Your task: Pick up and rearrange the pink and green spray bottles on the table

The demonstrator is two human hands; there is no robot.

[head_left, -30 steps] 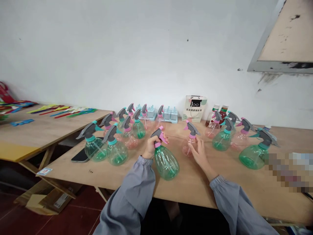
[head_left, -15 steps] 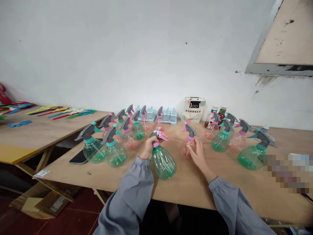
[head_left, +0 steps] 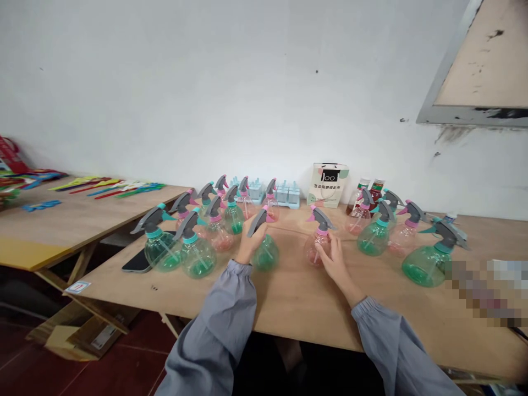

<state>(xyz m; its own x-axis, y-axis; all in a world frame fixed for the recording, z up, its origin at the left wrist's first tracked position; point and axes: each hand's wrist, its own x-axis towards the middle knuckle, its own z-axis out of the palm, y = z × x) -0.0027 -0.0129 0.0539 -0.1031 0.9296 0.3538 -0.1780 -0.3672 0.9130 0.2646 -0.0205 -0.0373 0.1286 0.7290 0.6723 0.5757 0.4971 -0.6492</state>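
Note:
My left hand (head_left: 249, 238) is closed around the neck of a green spray bottle (head_left: 266, 254) with a grey and pink trigger head, which stands upright at the middle of the table. To its right, my right hand (head_left: 333, 253) grips a pink spray bottle (head_left: 314, 250), also upright, with the fingers on its side and neck. Left of my left hand stand several spray bottles, the nearest being a green one with a teal collar (head_left: 198, 258). Another group stands to the right, among them a green bottle (head_left: 424, 265) near my right forearm.
Light blue moulds (head_left: 287, 195), a paper bag (head_left: 329, 184) and red-filled bottles (head_left: 374, 192) stand along the wall. A phone (head_left: 138, 263) lies partly behind the left bottles. Colourful strips (head_left: 136, 188) lie on the table at left. A pixelated patch covers the right side.
My left hand has turned the green spray bottle from tilted to upright and moved it slightly back, its base now away from the table's front edge. My right hand stays on the pink bottle.

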